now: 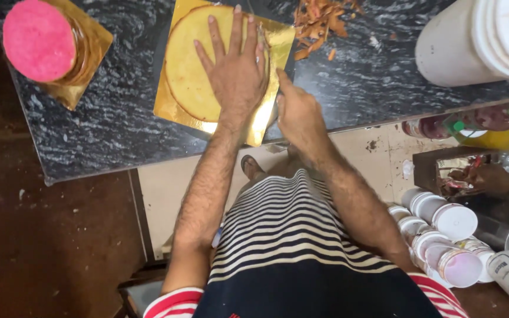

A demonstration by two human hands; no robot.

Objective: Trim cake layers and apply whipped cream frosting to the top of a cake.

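Note:
My left hand point(235, 66) lies flat, fingers spread, on a round yellow cake layer point(187, 65) that sits on a square gold board point(278, 44) on the dark marble counter. My right hand point(297, 113) is at the cake's right edge, fingers closed around something slim that I cannot make out, possibly a knife; most of it is hidden by the hand.
A pink-topped round cake point(38, 40) stands on another gold board at the far left. Brown cake trimmings point(319, 20) lie behind the board. A large white bucket point(472, 41) is at the right. Stacked white cups point(443, 232) and bottles crowd the lower right shelf. The counter's edge point(89, 171) runs below.

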